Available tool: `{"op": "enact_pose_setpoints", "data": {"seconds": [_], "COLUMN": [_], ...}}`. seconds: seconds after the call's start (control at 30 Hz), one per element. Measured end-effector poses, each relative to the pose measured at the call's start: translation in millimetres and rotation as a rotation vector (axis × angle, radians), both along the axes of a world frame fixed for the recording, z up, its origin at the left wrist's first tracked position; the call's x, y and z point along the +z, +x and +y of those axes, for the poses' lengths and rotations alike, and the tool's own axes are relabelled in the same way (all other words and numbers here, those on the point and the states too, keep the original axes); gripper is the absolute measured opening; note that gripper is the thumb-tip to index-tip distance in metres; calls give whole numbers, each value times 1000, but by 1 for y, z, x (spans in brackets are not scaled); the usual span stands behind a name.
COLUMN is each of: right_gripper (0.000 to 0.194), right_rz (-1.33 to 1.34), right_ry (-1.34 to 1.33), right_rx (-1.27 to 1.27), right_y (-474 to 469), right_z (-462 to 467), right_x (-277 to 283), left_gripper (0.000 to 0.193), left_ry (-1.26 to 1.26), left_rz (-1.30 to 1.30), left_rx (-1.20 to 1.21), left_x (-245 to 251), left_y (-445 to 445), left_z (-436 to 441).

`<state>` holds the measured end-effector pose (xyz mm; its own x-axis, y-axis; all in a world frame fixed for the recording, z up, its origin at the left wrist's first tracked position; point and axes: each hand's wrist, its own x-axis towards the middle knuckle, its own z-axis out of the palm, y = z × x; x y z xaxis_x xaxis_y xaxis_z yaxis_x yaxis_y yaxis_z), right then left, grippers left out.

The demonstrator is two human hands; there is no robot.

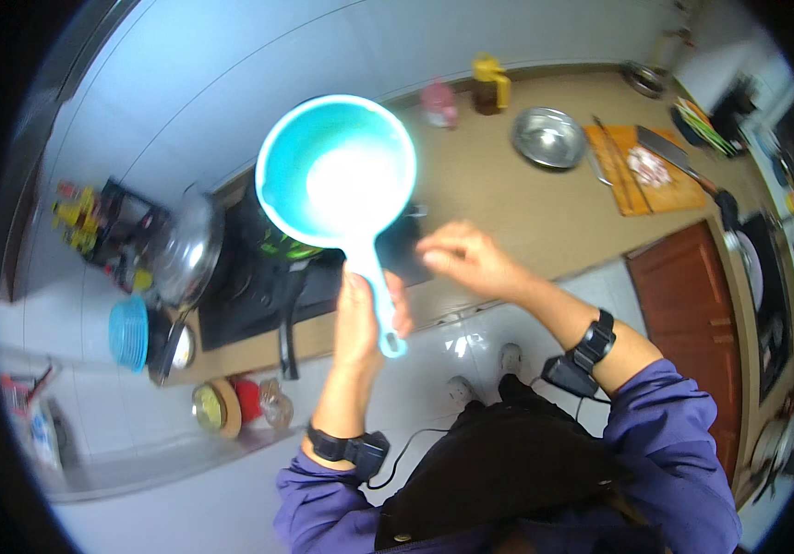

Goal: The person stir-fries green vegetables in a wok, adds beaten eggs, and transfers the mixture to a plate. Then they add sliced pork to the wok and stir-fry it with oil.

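My left hand (355,318) is closed around the handle of a turquoise plastic water dipper (331,163). The dipper is raised in front of the cooktop (231,325), its bowl turned towards me and its inside bright with glare. Behind it, a pan with green vegetables (290,246) sits partly hidden, and the pan's black handle (288,332) juts over the counter edge. My right hand (470,260), slightly blurred, hovers to the right of the dipper over the counter's front edge. Its fingers are bent, a small gap shows at the thumb, and I see nothing in it.
Along the counter (487,180) stand a pink container (438,104), a yellow-topped jug (488,86) and a metal bowl (549,138). A cleaver (663,149) and cut meat (648,167) lie on a cutting board (681,197). A metal lid (193,249) and blue basket (128,334) are at left.
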<state>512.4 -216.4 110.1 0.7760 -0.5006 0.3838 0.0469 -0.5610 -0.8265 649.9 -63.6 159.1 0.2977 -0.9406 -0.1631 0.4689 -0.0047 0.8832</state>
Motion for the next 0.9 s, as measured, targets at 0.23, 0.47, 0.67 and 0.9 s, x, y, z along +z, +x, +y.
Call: {"op": "enact_pose_setpoints", "data": {"seconds": [0.23,0.47,0.67,0.9], "right_gripper": [25,40,21,22], "right_rz": [-148,-169,-261,-14], "right_ry": [887,882,847,799], "right_rx": [-1,-498,-1072,-1631], "right_y": [-188,-443,-671,-851], "right_z": [25,-10,-18,-73], "right_x": [-41,-76,-81,-77], "left_gripper": [73,77,56,50], "left_ry": [-88,-173,46,396], "left_rz": [-180,-614,-541,-480], "left_rx": [-289,-792,-1139,-839], "left_x": [-73,-126,-95,-113], "left_y": [-192,-424,-531,-544], "left_z": [-77,-174,-257,-345]}}
